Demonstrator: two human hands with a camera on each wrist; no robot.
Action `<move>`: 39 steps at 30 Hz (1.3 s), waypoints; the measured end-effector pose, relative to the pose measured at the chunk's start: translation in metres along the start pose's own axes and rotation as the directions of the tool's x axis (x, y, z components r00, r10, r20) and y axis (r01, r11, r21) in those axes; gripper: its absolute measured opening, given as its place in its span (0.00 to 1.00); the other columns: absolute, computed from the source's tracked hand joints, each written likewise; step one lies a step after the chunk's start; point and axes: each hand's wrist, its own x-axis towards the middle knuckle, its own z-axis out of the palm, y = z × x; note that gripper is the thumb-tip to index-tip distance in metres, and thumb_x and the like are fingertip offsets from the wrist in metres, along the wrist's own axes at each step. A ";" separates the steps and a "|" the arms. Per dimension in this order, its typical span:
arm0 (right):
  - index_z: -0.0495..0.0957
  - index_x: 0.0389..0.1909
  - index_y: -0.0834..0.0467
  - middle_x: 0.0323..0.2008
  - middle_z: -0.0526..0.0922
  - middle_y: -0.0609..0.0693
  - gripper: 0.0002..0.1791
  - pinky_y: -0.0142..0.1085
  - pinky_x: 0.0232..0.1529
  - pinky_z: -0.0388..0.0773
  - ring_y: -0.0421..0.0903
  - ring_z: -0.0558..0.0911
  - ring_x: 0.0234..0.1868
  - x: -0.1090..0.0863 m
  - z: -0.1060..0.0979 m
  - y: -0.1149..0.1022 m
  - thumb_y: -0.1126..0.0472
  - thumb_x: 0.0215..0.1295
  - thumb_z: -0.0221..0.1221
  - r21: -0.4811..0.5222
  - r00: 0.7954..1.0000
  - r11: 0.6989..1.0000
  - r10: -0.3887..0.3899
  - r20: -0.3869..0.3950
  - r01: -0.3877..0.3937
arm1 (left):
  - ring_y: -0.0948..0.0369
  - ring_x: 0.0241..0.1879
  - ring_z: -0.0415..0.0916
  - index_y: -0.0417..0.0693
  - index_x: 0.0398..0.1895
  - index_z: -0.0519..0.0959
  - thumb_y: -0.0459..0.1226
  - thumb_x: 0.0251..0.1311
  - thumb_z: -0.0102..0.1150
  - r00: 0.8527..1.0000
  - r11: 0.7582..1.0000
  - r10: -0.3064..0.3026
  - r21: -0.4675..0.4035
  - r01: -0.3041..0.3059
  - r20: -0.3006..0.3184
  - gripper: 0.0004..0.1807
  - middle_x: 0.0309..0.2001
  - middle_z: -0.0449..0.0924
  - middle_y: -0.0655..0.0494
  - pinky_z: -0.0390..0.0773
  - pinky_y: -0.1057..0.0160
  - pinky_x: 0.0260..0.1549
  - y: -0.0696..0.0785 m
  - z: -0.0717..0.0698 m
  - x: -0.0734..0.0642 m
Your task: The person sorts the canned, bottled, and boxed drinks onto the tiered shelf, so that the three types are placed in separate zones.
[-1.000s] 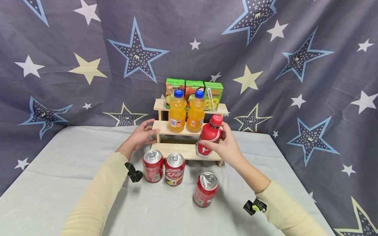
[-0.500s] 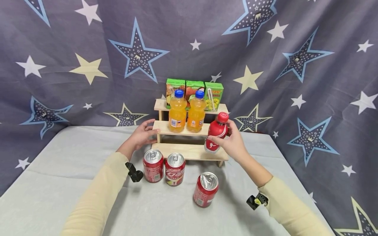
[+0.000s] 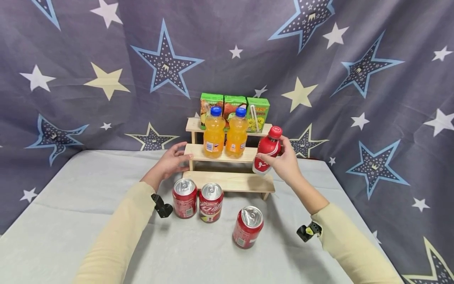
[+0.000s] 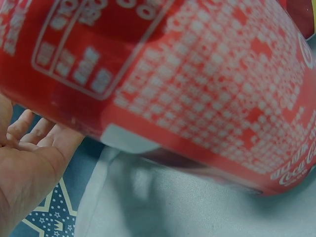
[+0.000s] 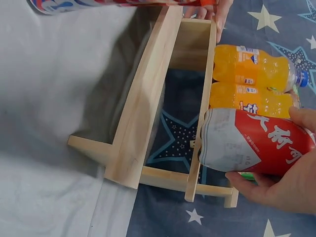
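In the head view my right hand (image 3: 285, 161) grips a red-capped red bottle (image 3: 268, 152), slightly tilted, at the right end of the middle step of a wooden three-step rack (image 3: 230, 181). The right wrist view shows the bottle's (image 5: 256, 140) pale base by that step's edge; I cannot tell if they touch. My left hand (image 3: 172, 161) holds the left end of the middle step between thumb and fingers. Two orange soda bottles (image 3: 214, 136) stand on that step, left of the red bottle. A cola can (image 4: 197, 89) hides part of my left hand in the left wrist view.
Three green drink cartons (image 3: 235, 106) line the top step. Two red cola cans (image 3: 211, 205) stand before the rack's left half, and a third can (image 3: 248, 228) stands nearer on the right. A grey cloth (image 3: 198, 256) covers the table; a starred curtain (image 3: 220, 23) hangs behind.
My right hand has carried the red bottle to the right and up, from before the lowest step to the right end of the middle step. My left hand has stayed put.
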 end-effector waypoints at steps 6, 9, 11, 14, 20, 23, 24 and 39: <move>0.56 0.66 0.59 0.58 0.70 0.60 0.43 0.48 0.61 0.74 0.54 0.72 0.58 0.009 0.000 0.001 0.60 0.51 0.69 0.020 1.000 1.000 0.015 0.000 -0.015 | 0.40 0.64 0.61 0.55 0.74 0.43 0.35 0.64 0.54 1.000 1.000 0.003 -0.003 -0.003 0.001 0.41 0.71 0.50 0.38 0.76 0.47 0.56 0.000 -0.001 0.001; 0.56 0.66 0.58 0.58 0.70 0.58 0.43 0.48 0.61 0.74 0.54 0.72 0.58 0.015 0.001 0.001 0.59 0.51 0.69 0.022 1.000 1.000 0.019 -0.012 -0.019 | 0.40 0.64 0.61 0.55 0.74 0.43 0.35 0.63 0.54 1.000 1.000 0.005 -0.005 -0.005 0.001 0.41 0.70 0.51 0.38 0.76 0.46 0.56 0.000 -0.001 0.000; 0.56 0.66 0.57 0.58 0.70 0.58 0.43 0.48 0.61 0.74 0.53 0.72 0.58 0.018 0.001 0.000 0.59 0.52 0.69 0.025 0.999 0.999 0.025 -0.023 -0.024 | 0.40 0.64 0.61 0.55 0.74 0.44 0.35 0.63 0.54 1.000 1.000 0.005 -0.005 -0.005 0.000 0.41 0.70 0.51 0.38 0.76 0.46 0.56 0.001 -0.001 0.000; 0.56 0.66 0.56 0.59 0.70 0.57 0.43 0.48 0.61 0.74 0.53 0.72 0.59 0.022 0.002 -0.002 0.59 0.52 0.69 0.030 0.999 0.999 0.038 -0.032 -0.037 | 0.40 0.64 0.61 0.54 0.74 0.43 0.35 0.64 0.54 1.000 1.000 0.005 0.001 -0.005 -0.001 0.41 0.70 0.51 0.38 0.76 0.46 0.55 0.001 0.000 0.000; 0.56 0.66 0.56 0.59 0.69 0.57 0.44 0.48 0.61 0.74 0.53 0.72 0.59 0.031 0.005 -0.001 0.59 0.51 0.69 0.027 0.997 0.998 0.052 -0.053 -0.051 | 0.40 0.63 0.62 0.55 0.74 0.45 0.35 0.63 0.54 1.000 1.000 0.001 0.001 -0.001 -0.004 0.40 0.70 0.53 0.39 0.76 0.46 0.55 0.001 -0.001 0.000; 0.56 0.66 0.55 0.59 0.70 0.56 0.44 0.48 0.61 0.74 0.52 0.72 0.59 0.036 0.007 -0.001 0.59 0.51 0.69 0.023 0.996 0.998 0.063 -0.069 -0.061 | 0.40 0.63 0.62 0.56 0.74 0.45 0.35 0.63 0.54 1.000 1.000 0.000 -0.003 0.000 -0.003 0.40 0.69 0.53 0.39 0.76 0.46 0.56 0.002 0.000 0.001; 0.56 0.66 0.55 0.60 0.70 0.56 0.44 0.48 0.61 0.74 0.52 0.72 0.59 0.037 0.008 -0.001 0.59 0.51 0.69 0.023 0.995 0.998 0.064 -0.073 -0.063 | 0.41 0.63 0.62 0.56 0.74 0.46 0.35 0.63 0.55 1.000 1.000 -0.001 -0.005 0.001 -0.004 0.40 0.69 0.53 0.39 0.75 0.46 0.56 0.002 0.000 0.002; 0.57 0.66 0.54 0.61 0.70 0.55 0.43 0.46 0.63 0.73 0.51 0.72 0.59 0.056 0.022 -0.003 0.58 0.51 0.69 -0.003 0.993 0.996 0.088 -0.072 -0.089 | 0.40 0.63 0.62 0.54 0.74 0.45 0.35 0.63 0.54 1.000 1.000 -0.004 -0.006 0.004 -0.003 0.40 0.69 0.54 0.38 0.75 0.45 0.56 0.001 -0.001 0.000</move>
